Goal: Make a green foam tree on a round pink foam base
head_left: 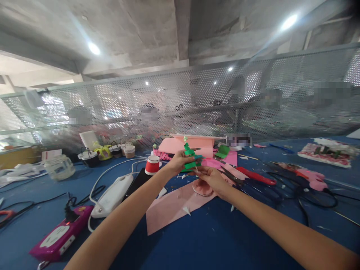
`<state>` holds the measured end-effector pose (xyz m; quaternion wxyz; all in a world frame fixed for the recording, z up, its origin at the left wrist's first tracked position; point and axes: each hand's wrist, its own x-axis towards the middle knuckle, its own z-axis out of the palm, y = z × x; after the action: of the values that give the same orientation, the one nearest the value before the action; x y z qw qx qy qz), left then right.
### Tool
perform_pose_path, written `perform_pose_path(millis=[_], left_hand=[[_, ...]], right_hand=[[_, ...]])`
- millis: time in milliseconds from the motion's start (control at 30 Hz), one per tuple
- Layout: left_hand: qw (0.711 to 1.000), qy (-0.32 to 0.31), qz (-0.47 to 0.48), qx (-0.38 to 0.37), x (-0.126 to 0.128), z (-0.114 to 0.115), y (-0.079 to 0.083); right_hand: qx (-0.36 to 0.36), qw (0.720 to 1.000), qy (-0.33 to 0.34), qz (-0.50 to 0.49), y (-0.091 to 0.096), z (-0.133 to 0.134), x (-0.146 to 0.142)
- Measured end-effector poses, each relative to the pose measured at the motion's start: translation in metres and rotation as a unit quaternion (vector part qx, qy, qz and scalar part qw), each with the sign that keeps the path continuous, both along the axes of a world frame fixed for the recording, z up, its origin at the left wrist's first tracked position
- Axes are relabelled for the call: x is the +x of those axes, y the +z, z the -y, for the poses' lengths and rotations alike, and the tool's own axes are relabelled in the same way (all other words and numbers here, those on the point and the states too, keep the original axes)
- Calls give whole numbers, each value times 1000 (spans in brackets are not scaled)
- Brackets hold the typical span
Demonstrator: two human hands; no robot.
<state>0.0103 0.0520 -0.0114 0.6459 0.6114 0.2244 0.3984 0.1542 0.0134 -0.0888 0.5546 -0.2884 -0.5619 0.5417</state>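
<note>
Above the middle of the table, a small green tiered craft piece (189,160), tree-like with a pale tip, stands upright between my hands. My left hand (181,160) is closed around its left side. At its base, the fingers of my right hand (209,176) are pinched together, touching its lower edge; a small pale bit shows at those fingertips. Under my right hand lies a round pink piece (201,187) on a strip of pink sheet (174,210). Behind my hands are larger pink sheets (165,146) and a green scrap (222,151).
Scissors (233,176) and a red-handled tool (257,176) lie right of my hands, near a pink glue gun (312,178) with dark cables. At left are a red cup (152,165), a white power bank (112,197), a purple power strip (62,232) and a jar (59,167). A perforated screen (168,112) rises behind.
</note>
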Motion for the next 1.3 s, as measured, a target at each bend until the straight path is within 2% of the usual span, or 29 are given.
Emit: perform_pose_path(millis=[533,633,833,900,1133,1300], left_hand=[[999,23,-11,25,1,-5,-4],[999,1,-10,32,-1,-5,-4],[994,-104,-32,14,-10,-10,-4],[992,-122,-39,18,-12,-12,-6],[993,-110,-36,30,-12,-16,-12],[998,-61,-3,31,-6,-15,-16]], right_hand=[[6,1000,11,-7,1,2,-2],[3,1000,2,-12,2,2,-2],[-10,1000,-19,-19,3,3,-1],[-12,999,-29,-21,2,2,0],[-12,998,-59,-33,-2,-2,2],[-12,997,-71,-42,-2,-2,1]])
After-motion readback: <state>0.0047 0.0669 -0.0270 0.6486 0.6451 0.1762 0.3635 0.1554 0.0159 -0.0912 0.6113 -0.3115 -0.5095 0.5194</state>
